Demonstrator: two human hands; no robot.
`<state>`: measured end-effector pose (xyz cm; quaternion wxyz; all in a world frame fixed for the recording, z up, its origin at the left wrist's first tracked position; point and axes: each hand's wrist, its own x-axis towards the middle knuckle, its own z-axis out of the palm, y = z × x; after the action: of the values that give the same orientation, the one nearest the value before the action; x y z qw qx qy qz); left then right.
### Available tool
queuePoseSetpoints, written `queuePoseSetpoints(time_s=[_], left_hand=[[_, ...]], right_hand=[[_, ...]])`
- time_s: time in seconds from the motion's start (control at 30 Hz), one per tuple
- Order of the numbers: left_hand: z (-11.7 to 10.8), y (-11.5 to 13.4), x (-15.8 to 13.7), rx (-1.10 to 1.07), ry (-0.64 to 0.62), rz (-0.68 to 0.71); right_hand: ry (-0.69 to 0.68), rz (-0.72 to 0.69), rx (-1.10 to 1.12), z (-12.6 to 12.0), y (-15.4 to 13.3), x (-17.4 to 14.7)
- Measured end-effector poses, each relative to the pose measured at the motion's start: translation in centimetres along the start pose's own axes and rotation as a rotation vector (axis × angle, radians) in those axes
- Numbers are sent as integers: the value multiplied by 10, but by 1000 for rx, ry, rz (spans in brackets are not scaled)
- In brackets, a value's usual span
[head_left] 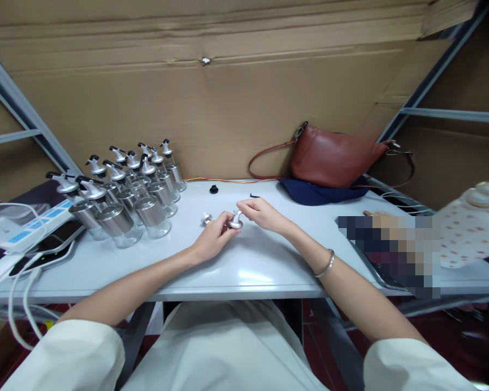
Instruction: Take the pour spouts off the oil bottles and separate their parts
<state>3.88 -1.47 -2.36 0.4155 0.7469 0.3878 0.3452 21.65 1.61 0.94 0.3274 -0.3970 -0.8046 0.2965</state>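
Observation:
My left hand (214,239) is closed around the base of a silver pour spout (236,221) above the middle of the table. The fingers of my right hand (263,213) pinch together at the spout's upper tip; any small part between them is hidden. A second silver spout piece (206,219) lies just left of my left hand. Farther back are a black stopper (214,189) and a thin black lever (254,195). To the left stand several glass bottles (118,225) with steel bands, topped with silver spouts and black levers.
A brown handbag (330,157) rests on a dark blue cap (321,193) at the back right. A power strip (41,225) with white cables is at the left. A tablet-like device with a pixelated area and a dotted white bag (472,233) sit at the right. Cardboard (228,119) walls the back.

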Motion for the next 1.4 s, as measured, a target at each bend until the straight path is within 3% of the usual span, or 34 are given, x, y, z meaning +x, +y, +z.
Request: queuePoseSetpoints(time_s=[0.27, 0.4, 0.53, 0.63, 0.77, 0.83, 0.97, 1.1, 1.4], left_hand=[[1, 7, 1, -554, -194, -115], [1, -3, 2, -594, -187, -133], [1, -7, 4, -569, -145, -116], [2, -6, 5, -568, -112, -113], [2, -5, 5, -571, -72, -121], [2, -5, 5, -563, -57, -121], [1, -6, 5, -556, -56, -114], [2, -6, 5, -553, -63, -112], [1, -5, 4, -543, -61, -113]], right_hand=[[24, -23, 175, 2, 9, 2], [125, -85, 269, -12, 12, 4], [160, -57, 372, -28, 21, 5], [140, -25, 219, -34, 31, 5], [81, 75, -273, -40, 37, 2], [-2, 170, -398, -45, 36, -1], [-156, 307, -479, -52, 35, -4], [-243, 312, -548, -56, 42, -5], [-379, 332, -485, -57, 54, -3]])
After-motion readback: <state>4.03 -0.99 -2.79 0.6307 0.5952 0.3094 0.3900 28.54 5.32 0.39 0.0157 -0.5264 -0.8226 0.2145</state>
